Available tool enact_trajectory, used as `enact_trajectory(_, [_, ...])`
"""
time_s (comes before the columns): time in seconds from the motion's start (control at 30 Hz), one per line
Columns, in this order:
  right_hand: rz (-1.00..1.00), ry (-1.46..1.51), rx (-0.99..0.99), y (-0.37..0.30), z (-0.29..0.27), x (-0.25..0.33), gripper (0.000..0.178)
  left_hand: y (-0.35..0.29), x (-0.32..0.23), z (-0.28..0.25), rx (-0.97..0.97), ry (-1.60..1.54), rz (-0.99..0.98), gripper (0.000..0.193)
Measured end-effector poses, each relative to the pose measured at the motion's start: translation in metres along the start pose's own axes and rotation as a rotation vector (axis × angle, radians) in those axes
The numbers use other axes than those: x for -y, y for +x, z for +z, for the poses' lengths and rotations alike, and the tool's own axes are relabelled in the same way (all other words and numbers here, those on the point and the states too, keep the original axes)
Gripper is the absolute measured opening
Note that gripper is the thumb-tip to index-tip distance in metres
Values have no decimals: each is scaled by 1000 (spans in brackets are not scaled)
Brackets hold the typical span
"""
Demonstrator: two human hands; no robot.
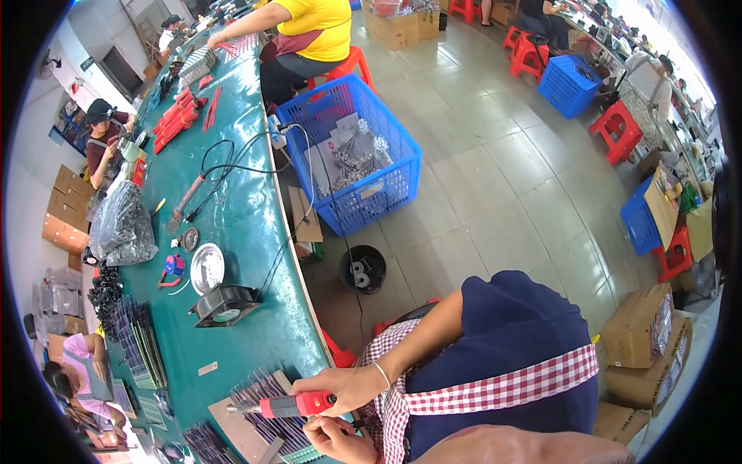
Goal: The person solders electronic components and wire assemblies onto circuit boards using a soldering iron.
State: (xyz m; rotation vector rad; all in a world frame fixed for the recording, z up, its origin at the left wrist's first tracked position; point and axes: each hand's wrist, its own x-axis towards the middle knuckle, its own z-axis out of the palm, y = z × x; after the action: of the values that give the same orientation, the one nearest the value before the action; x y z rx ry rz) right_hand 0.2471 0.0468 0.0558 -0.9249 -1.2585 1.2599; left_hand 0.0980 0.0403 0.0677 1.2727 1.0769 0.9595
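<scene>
My right hand (345, 387), a thin white band at its wrist, is closed round a red and grey hand tool (284, 406) with a slim metal tip; its exact kind is unclear. The tip points left over a row of thin dark wires or strips (270, 387) on a pale board (232, 425). Just below the tool's rear end, my left hand (338, 439) has its fingers curled in; what they hold, if anything, is hidden. A flat grey piece (270, 450) lies beside the strips, close to the left hand.
On the green table (270, 340) are a small black fan (224, 305), a round metal dish (207, 269), a soldering iron (187, 203) and more strip bundles (139, 340). A blue crate (386, 189) and black bin (363, 268) stand on the floor. Co-workers sit along the table.
</scene>
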Motion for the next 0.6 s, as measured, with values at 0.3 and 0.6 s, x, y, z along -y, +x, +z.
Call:
enact_trajectory(0.3, [-7, 42, 6, 9, -11, -4, 42, 15, 2, 5, 14, -11, -40, 16])
enact_trajectory(0.6, [16, 221, -88, 11, -10, -10, 38, 19, 7, 2, 61, 10, -37, 9])
